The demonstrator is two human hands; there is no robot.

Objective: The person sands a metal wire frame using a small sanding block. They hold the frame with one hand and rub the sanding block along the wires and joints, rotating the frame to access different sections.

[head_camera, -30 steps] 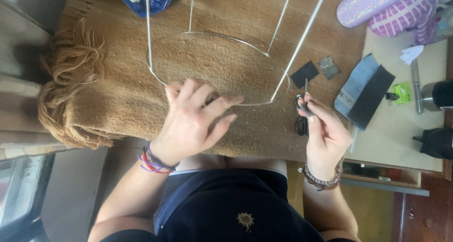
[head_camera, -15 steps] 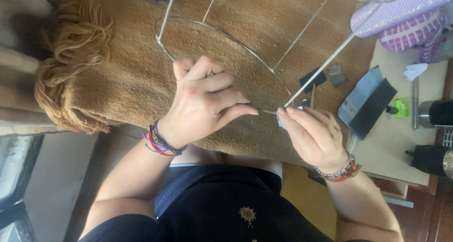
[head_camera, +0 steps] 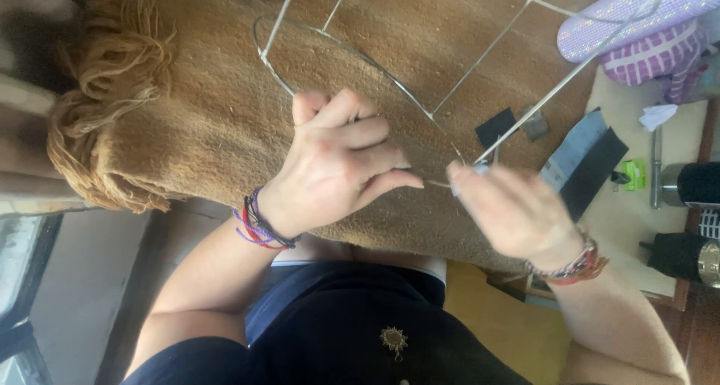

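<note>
Brown fringed blanket (head_camera: 187,122) fills our view. Left of its wire frame (head_camera: 360,55), our left hand (head_camera: 337,163) curls shut on the ring; right of it, our blurred right hand (head_camera: 510,209) pinches the wire.

A small bright green package (head_camera: 634,175) lies on the pale table (head_camera: 630,227) at the right, just beside the dark flat sheets (head_camera: 592,167); its shape is roughly rectangular, with dark marks too small to make out. No signs or screens show.
</note>
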